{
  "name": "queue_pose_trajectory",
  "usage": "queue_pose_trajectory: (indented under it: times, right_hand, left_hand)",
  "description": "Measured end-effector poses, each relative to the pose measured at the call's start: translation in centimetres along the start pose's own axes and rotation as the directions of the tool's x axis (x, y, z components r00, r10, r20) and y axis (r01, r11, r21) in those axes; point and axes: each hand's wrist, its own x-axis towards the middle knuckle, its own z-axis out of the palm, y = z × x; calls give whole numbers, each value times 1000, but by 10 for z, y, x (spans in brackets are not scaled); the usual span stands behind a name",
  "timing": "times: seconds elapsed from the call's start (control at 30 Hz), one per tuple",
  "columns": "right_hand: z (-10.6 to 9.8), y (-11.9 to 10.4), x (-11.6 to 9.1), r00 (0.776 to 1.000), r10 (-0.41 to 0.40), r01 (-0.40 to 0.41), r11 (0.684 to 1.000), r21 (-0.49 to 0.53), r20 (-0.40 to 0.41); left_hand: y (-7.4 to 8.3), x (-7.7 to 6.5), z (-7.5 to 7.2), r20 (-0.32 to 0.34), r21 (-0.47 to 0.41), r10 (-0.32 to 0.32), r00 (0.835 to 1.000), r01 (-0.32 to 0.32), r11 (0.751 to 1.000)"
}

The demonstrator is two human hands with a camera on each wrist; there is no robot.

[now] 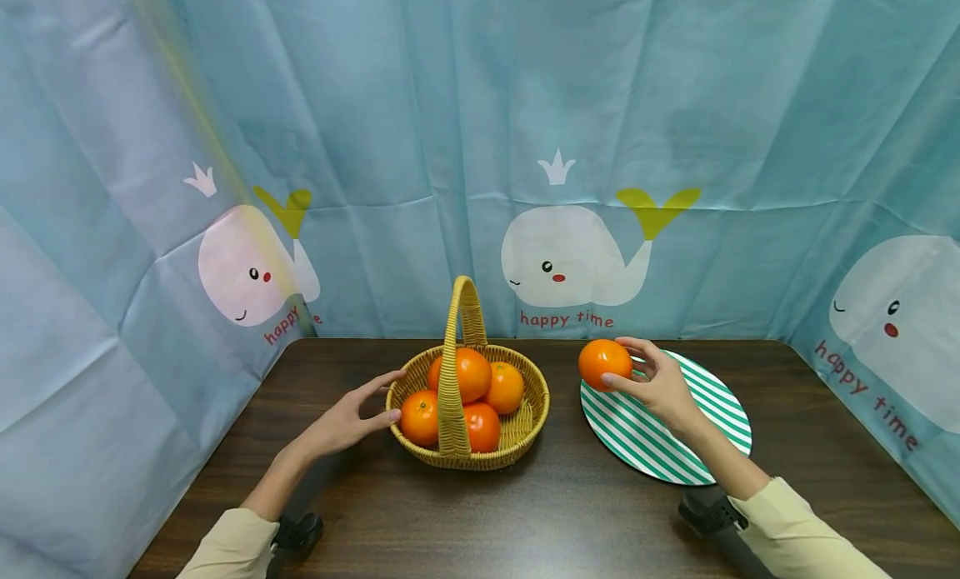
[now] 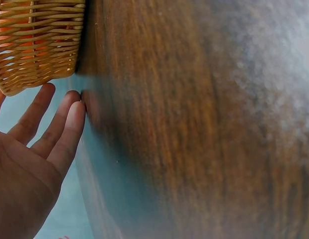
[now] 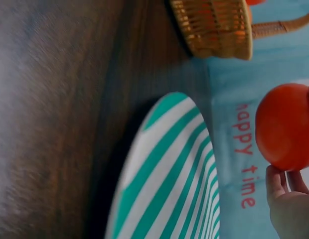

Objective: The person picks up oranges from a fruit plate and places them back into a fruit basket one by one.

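My right hand [image 1: 666, 391] holds a glossy orange [image 1: 604, 364] between thumb and fingers, above the far left part of a round plate [image 1: 712, 404] with green and white stripes. In the right wrist view that orange [image 3: 286, 127] hangs clear of the plate [image 3: 169, 164]. My left hand [image 1: 341, 421] is at the left side of a yellow wicker basket [image 1: 517, 446], thumb and fingers spread along its rim. The left wrist view shows fairly straight fingers [image 2: 65, 129] close to the woven wall [image 2: 45, 55]. Several oranges [image 1: 420, 418] lie in the basket under its tall arched handle [image 1: 451, 371].
The basket and plate stand on a dark wooden table [image 1: 525, 521], the basket left of the plate. A light blue curtain [image 1: 375, 146] with whale prints rises behind the table and along both sides. A dark strap device [image 1: 712, 512] sits at the right wrist.
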Motion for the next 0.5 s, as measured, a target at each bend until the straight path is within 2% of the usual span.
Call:
queue_pose_trajectory:
  times: [0.13, 0.5]
  right_hand:
    - [5, -4, -4, 998, -42, 39, 998, 52, 46]
    - [28, -24, -5, 980, -125, 114, 991, 75, 157]
  left_hand:
    - [0, 0, 0, -2, 0, 1, 1000, -1, 1000]
    - [2, -1, 0, 2, -4, 6, 1000, -6, 1000]
